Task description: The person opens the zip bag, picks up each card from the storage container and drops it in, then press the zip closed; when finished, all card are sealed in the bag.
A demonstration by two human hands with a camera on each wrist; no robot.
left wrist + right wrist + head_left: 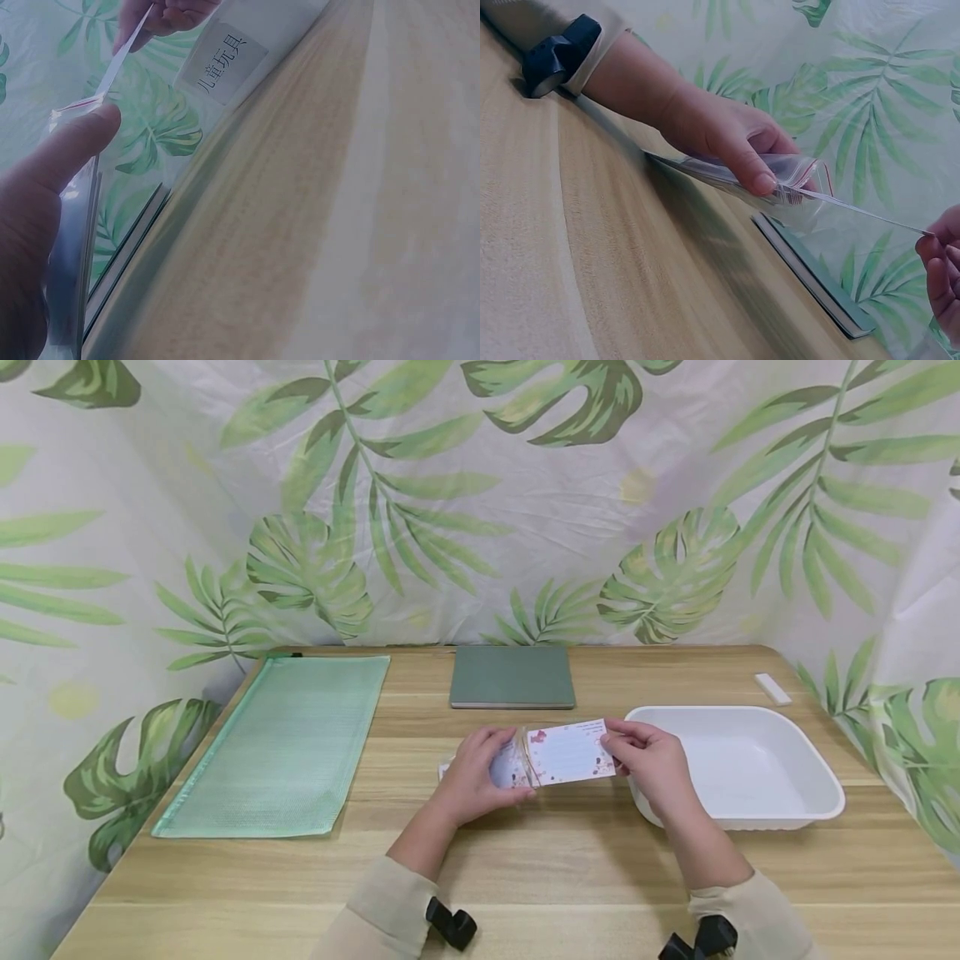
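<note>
Above the middle of the table, my left hand [474,781] grips a clear zip bag [791,169] with a red line along its mouth. From the bag's mouth sticks out a white card [570,756] with pink floral print and faint lines. Its free end is pinched between the thumb and fingers of my right hand [651,766]. In the left wrist view the card shows edge-on, bridging the two hands, with the left thumb [82,142] lying along the bag. The card's inner end is hidden in the bag and behind the left fingers.
A green mesh zip pouch [277,747] lies on the left. Behind the hands is a green notebook [512,677]. On the right stands a white plastic tub [806,802], bearing a printed label [225,64]; a small white block [772,689] lies behind it.
</note>
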